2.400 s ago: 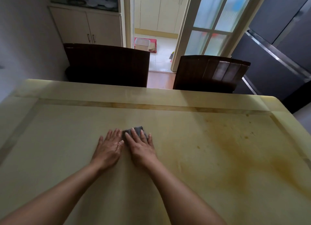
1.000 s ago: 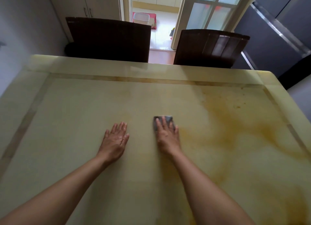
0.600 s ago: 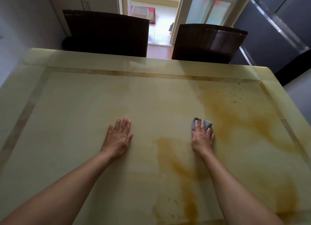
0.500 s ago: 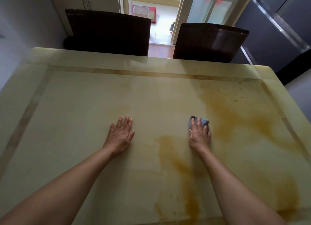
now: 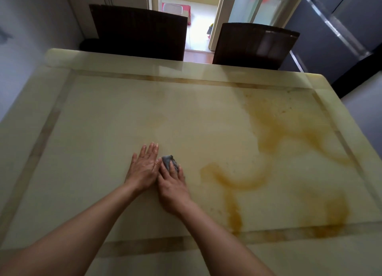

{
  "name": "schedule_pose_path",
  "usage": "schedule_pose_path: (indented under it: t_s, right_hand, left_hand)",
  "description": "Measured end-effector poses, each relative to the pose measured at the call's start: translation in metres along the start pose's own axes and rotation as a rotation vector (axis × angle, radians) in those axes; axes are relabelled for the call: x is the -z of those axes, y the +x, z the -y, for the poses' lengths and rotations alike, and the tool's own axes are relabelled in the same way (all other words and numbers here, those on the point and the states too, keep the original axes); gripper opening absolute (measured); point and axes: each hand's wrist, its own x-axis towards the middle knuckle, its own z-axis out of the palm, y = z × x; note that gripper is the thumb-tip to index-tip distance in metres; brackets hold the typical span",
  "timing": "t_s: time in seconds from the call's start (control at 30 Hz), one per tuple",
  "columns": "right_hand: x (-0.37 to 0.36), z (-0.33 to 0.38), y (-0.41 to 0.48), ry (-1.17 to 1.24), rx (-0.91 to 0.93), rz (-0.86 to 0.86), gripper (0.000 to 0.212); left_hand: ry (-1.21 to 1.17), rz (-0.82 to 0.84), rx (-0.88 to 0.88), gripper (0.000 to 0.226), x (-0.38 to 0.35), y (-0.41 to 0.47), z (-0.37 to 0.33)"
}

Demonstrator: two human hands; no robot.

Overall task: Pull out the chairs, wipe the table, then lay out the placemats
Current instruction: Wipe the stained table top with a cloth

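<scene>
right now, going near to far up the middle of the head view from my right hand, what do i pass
right hand → grey cloth under its fingers → bare table → table's far inlay strip → wide dark chair → white bin on the floor through the doorway

Wall [image 5: 31, 27]: painted pale grey, left.
Glazed door [image 5: 258, 9]: daylight is let through.
Refrigerator [image 5: 334, 44]: dark, placed right.
</scene>
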Motion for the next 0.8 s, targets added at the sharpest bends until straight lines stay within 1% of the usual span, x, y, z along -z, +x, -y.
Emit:
schedule_pose_path:
  t_s: [0.07,0.1,0.23,0.37,0.43,0.5,0.53,0.6,0.67,0.73,0.8]
  right_hand:
    - [0.006,-0.011,0.003,-0.039,-0.011,-0.012,0.06]
    - [0.01,-0.02,0.003,-0.04,-0.045,-0.022,0.058]
    - [0.031,-0.08,-0.004,-0.016,-0.311,-0.088,0.055]
    - [0.039,-0.138,-0.035,-0.016,-0.551,-0.117,0.053]
    - [0.041,-0.157,-0.056,-0.039,-0.645,-0.127,0.053]
    - [0.044,-0.165,-0.069,-0.105,-0.701,-0.15,0.052]
    - [0.045,-0.165,-0.07,-0.123,-0.716,-0.166,0.051]
    - [0.049,-0.157,-0.062,-0.078,-0.73,-0.183,0.05]
    - [0.051,-0.143,-0.052,-0.016,-0.709,-0.151,0.051]
    - [0.048,-0.118,-0.049,0.0,-0.636,-0.12,0.057]
    - [0.037,-0.083,-0.049,-0.022,-0.516,-0.119,0.062]
  left_hand:
    - [-0.018,0.01,-0.002,0.055,-0.004,-0.01,0.002]
    - [-0.016,0.016,-0.008,0.055,-0.007,-0.015,0.002]
    - [0.037,0.046,-0.045,0.055,-0.019,-0.027,0.0]
    - [0.081,0.051,-0.057,0.055,-0.027,-0.03,0.0]
    - [0.098,0.05,-0.062,0.055,-0.029,-0.03,0.001]
    - [0.12,0.054,-0.068,0.056,-0.03,-0.029,0.003]
    - [0.129,0.058,-0.07,0.056,-0.031,-0.029,0.003]
    - [0.141,0.066,-0.07,0.057,-0.032,-0.027,0.004]
    - [0.152,0.084,-0.07,0.057,-0.031,-0.026,0.004]
    - [0.153,0.108,-0.067,0.057,-0.028,-0.026,0.004]
    - [0.144,0.131,-0.062,0.057,-0.024,-0.025,0.002]
